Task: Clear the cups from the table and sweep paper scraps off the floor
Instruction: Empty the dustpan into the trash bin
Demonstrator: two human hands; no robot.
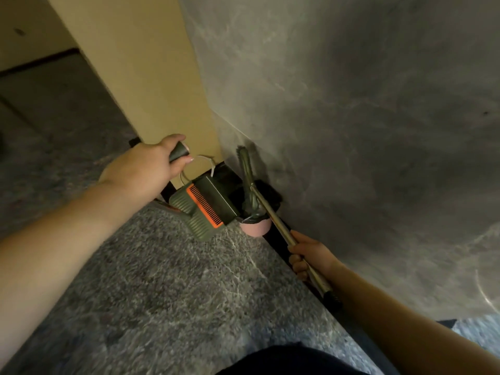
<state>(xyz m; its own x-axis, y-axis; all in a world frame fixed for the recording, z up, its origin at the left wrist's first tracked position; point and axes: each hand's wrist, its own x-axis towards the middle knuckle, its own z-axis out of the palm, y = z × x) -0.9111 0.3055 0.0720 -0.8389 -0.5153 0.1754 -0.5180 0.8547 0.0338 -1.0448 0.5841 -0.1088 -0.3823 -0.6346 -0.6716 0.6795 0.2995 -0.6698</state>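
Observation:
My left hand grips the dark handle end of an olive-green dustpan with an orange comb strip, tilted above the floor near a wall corner. My right hand is closed around the metal pole of a broom, whose green head points up against the grey marble wall. Both tools meet over a small pink bin lined with a dark bag, standing on the floor by the wall. No cups or paper scraps are visible.
A beige wall panel meets the grey marble wall at the corner, with a black skirting strip along the base. Grey speckled stone floor spreads below me. A thin white ring hangs near the dustpan handle.

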